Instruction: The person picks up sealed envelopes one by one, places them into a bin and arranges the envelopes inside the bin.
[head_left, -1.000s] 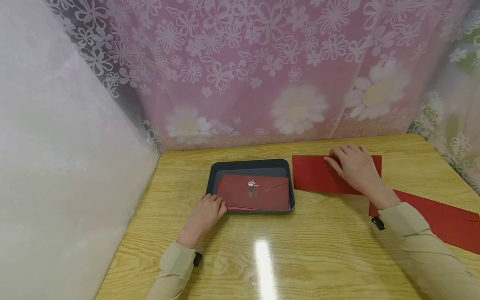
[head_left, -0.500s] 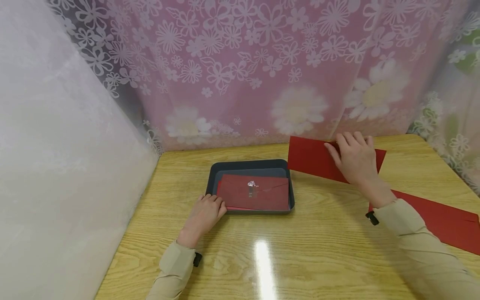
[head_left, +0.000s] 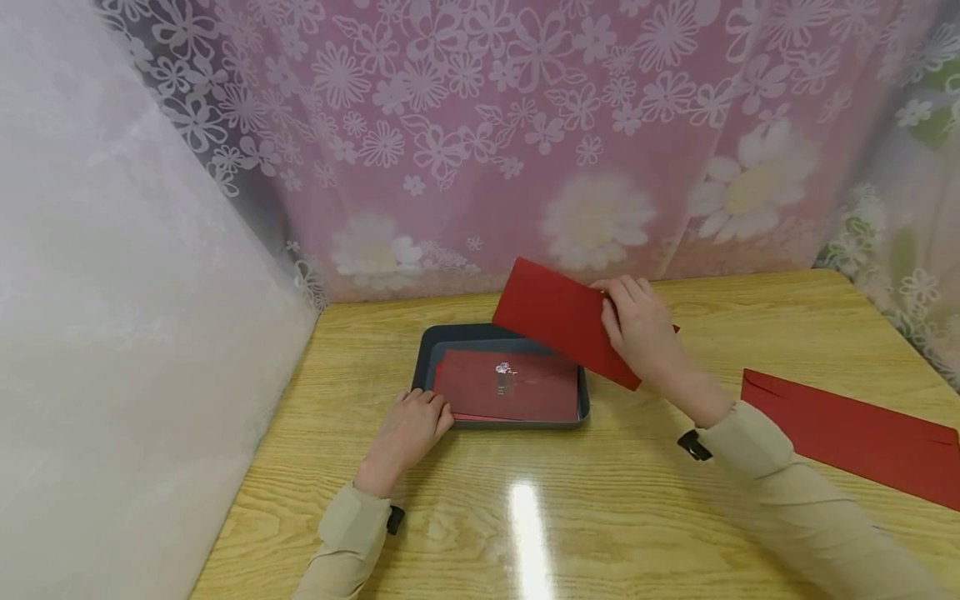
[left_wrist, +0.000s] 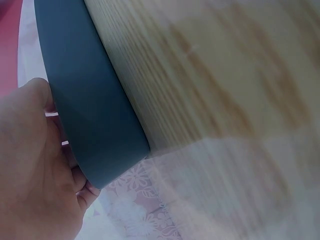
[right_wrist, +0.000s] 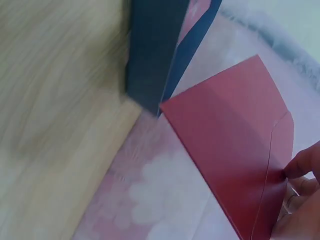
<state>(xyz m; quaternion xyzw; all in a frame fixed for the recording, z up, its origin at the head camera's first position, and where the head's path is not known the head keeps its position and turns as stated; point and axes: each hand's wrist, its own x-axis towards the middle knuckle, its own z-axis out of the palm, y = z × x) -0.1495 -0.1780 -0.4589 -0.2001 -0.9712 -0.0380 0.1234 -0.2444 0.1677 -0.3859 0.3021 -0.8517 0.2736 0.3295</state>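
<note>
A dark blue-grey rectangular tray (head_left: 457, 335) sits on the table. In it lies a dark red envelope (head_left: 472, 392) with a small white print, a brighter red edge showing beneath. My left hand (head_left: 408, 425) grips the near left corner of the tray; the left wrist view shows the fingers against the tray wall (left_wrist: 90, 90). My right hand (head_left: 647, 335) pinches another red envelope (head_left: 551, 312) by its upper edge, thumb on the near face. That envelope hangs tilted over the tray's back right part, hiding some of the rim. In the right wrist view its flap (right_wrist: 284, 145) shows beside the thumb.
One more red envelope (head_left: 847, 433) lies slantwise on the wooden table (head_left: 615, 517) at the right. Behind the table hangs a pink flowered curtain (head_left: 465, 150). A whitish sheet (head_left: 135, 333) borders the left side.
My right hand has lifted the red envelope off the table and carried it left, tilting it over the tray. The left hand, the tray and the envelope at the right have stayed put.
</note>
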